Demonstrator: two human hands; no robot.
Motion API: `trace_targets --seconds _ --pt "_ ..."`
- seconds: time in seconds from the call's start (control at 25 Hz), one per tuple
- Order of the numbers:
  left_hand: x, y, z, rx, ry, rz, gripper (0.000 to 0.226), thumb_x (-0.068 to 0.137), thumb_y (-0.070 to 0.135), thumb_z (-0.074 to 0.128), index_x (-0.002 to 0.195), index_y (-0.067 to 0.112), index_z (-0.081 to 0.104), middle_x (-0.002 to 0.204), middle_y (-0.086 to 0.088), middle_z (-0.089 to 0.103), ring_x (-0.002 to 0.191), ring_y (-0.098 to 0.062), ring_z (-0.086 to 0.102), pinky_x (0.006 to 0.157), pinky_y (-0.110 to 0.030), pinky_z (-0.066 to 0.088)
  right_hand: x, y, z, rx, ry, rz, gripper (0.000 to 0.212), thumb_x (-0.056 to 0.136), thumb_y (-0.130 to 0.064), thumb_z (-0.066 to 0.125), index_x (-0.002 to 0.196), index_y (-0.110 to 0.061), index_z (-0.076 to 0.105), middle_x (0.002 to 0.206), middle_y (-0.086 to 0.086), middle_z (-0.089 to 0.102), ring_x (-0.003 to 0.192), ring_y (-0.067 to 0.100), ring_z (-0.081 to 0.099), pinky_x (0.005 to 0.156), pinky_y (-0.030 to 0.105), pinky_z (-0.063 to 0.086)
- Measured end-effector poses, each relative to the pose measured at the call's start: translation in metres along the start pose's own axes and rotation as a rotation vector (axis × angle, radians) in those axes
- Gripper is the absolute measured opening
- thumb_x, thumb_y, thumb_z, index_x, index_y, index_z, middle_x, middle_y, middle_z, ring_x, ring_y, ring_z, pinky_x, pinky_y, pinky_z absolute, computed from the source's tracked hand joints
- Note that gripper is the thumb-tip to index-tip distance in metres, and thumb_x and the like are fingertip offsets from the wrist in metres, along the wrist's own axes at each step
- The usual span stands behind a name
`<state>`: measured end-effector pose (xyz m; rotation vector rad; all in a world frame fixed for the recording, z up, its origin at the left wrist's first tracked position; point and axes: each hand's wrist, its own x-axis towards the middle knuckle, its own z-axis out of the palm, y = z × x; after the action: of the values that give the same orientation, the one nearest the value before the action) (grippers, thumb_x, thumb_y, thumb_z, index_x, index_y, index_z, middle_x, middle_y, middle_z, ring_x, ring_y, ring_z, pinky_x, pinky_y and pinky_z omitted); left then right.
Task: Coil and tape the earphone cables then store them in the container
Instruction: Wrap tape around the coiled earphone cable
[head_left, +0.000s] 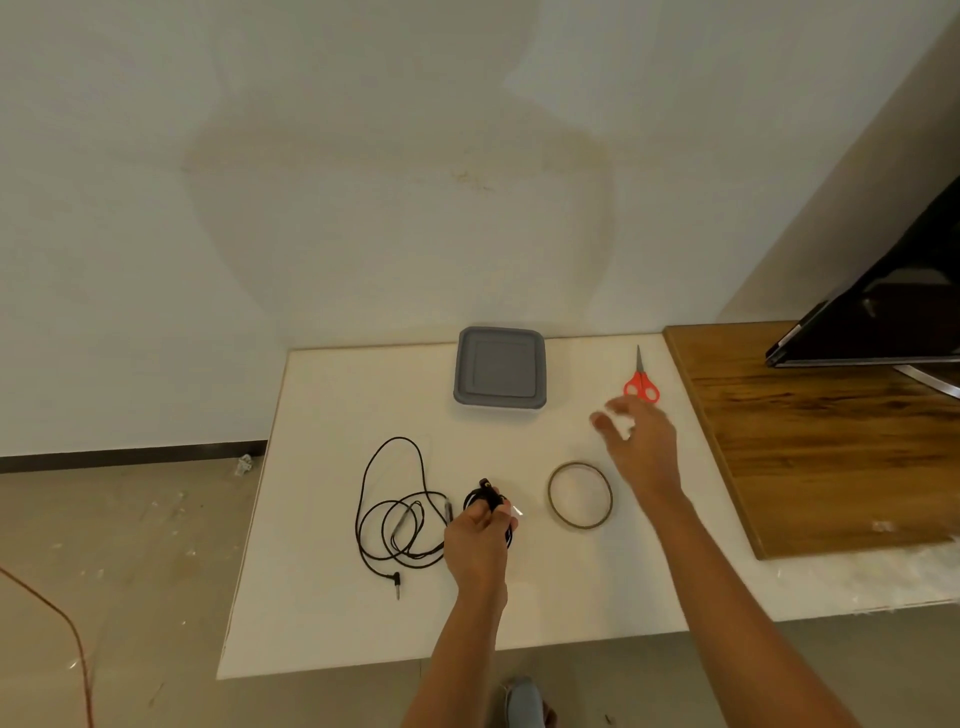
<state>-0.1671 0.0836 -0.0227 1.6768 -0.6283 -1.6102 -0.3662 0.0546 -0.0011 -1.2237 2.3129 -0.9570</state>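
Observation:
My left hand (480, 540) grips a small coiled black earphone cable (480, 496) just above the white table, a bit of clear tape sticking out at its right side. A second black earphone cable (389, 512) lies loose and uncoiled to the left, its jack plug near the front. A thin ring of tape (580, 495) lies flat to the right of the coil. My right hand (639, 436) hovers past the tape ring with fingers spread, just short of the red-handled scissors (640, 382). The grey container (500, 368) sits lid-on at the back.
The white table (322, 597) ends at its left and front edges over a littered floor. A wooden board (831, 441) abuts it on the right, carrying a dark screen (893, 291). The wall stands right behind the container. An orange cord (67, 629) trails on the floor.

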Motion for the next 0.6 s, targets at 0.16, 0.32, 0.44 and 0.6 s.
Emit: trace_targets --seconds 0.16,0.32,0.44,0.6 --pt "0.0 0.003 0.0 -0.151 -0.011 -0.075 0.015 0.084 -0.003 0.064 0.082 0.012 0.068 0.08 0.001 0.07 0.055 -0.004 0.064 0.071 -0.025 0.054 0.051 0.037 0.01 -0.363 -0.194 0.044 0.054 0.098 -0.02 0.042 0.147 -0.007 0.022 0.156 0.014 0.017 0.145 0.032 0.012 0.113 0.046 0.024" --pt "0.0 0.002 -0.004 -0.156 -0.023 -0.075 0.012 0.085 -0.002 0.063 0.09 0.007 0.07 0.083 -0.001 0.071 0.063 -0.011 0.065 0.074 -0.025 0.055 0.01 0.052 0.011 -0.323 0.04 0.036 0.024 0.095 -0.019 0.049 0.115 -0.014 0.061 0.111 0.012 0.065 0.103 0.032 0.061 0.082 0.042 0.054" --pt "0.001 0.004 -0.006 -0.154 -0.043 -0.068 0.013 0.085 -0.001 0.063 0.083 0.011 0.069 0.084 -0.003 0.07 0.07 -0.018 0.064 0.069 -0.021 0.055 -0.035 0.043 0.003 -0.313 0.135 0.064 0.014 0.089 -0.024 0.062 0.091 -0.011 0.063 0.073 0.007 0.064 0.071 0.026 0.059 0.059 0.035 0.054" --pt "-0.001 0.008 -0.005 -0.161 -0.048 -0.072 0.016 0.085 -0.002 0.063 0.083 0.013 0.066 0.085 -0.003 0.069 0.073 -0.019 0.063 0.056 -0.013 0.053 -0.067 0.035 -0.019 -0.173 0.056 0.493 0.033 0.076 -0.027 0.077 0.094 -0.01 0.055 0.078 0.006 0.06 0.069 0.022 0.058 0.059 0.029 0.046"
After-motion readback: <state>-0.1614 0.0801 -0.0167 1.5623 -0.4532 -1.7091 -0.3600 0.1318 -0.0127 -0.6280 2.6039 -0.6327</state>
